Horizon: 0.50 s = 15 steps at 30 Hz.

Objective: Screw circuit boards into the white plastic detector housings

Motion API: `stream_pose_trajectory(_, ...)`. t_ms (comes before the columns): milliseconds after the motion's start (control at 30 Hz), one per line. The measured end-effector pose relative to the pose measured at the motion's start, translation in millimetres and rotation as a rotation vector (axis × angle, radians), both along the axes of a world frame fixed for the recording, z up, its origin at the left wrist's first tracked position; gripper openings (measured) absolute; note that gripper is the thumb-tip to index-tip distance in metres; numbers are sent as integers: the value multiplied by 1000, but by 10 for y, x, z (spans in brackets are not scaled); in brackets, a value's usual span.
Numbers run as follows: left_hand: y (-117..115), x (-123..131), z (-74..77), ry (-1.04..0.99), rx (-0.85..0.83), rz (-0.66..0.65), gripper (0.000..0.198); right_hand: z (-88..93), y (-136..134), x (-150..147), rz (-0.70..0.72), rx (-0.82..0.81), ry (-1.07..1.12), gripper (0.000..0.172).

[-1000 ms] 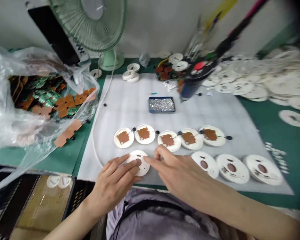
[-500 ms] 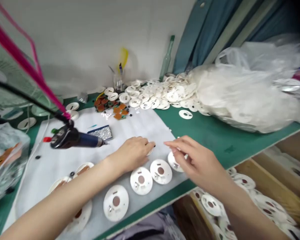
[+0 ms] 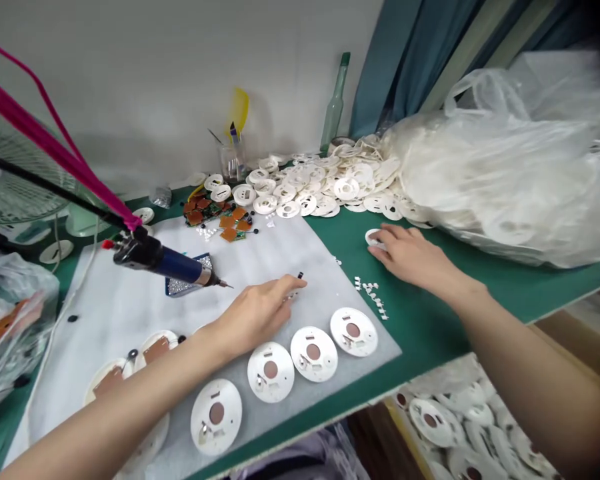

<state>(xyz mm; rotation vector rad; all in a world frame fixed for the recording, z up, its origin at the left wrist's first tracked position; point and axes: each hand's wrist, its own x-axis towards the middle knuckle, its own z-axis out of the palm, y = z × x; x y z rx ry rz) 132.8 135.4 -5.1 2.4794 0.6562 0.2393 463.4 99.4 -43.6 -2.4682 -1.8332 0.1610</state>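
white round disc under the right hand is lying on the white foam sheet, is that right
Not quite: the white round disc under the right hand lies on the green mat, not on the white foam sheet. The head view shows this.

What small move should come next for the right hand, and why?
Probably slide the white disc under the right hand onto the foam sheet: its fingers already rest on that disc, and similar discs lie in a row there.
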Motion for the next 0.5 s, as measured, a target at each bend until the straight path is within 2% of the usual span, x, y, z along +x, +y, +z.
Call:
stream_pose_trajectory(200,13,-27,-28,-17,-8,-47,32,111,-5,130,-99,-58,52,49)
stream_pose_trajectory(300,22,-25,-28,-28,-18,-30,34,226,-31,131,-198,-38,83,56)
stream_pose_trajectory(367,22,-13,-14,-24,-11,-42,34,308,-91,99,-279,-6,121,55)
stream_pose_trajectory(433,18,1,5,-14,6,-63,33,370,-183,38,-334,20,229,55)
stream_pose_trajectory(500,12,12,17,-2,22,-76,33,397,-295,-54,-356,40,389,65)
